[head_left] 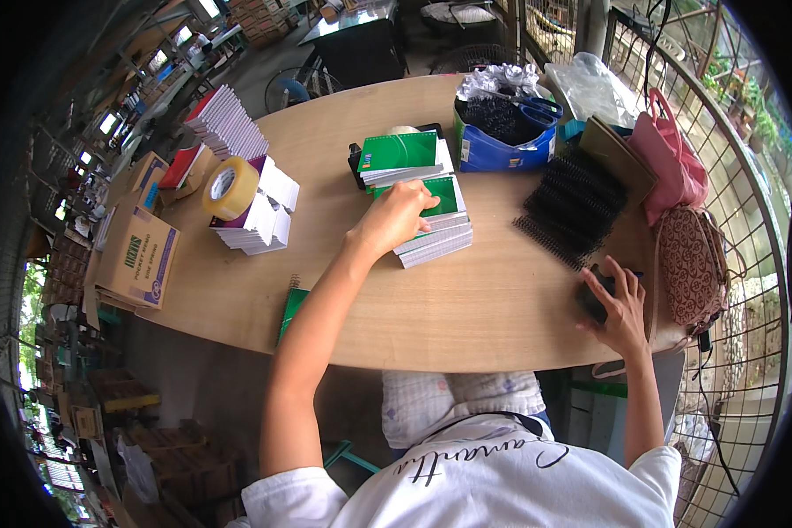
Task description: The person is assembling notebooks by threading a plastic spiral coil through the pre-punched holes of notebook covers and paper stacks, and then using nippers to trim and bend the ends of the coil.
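Head view only. Left hand down flat, fingers curled loosely over top of stack of green-covered notebooks, mid-table; grip underneath hidden, so hard to tell whether pinching a cover. Right hand at table's right edge, wrapped around small dark object, mostly covered by fingers, kind unclear. Black spiral binding coils just beyond. Second green stack behind first. Tape roll on white booklets, far left. Blue bin with scissors at back. One green notebook half cut off by near table edge.
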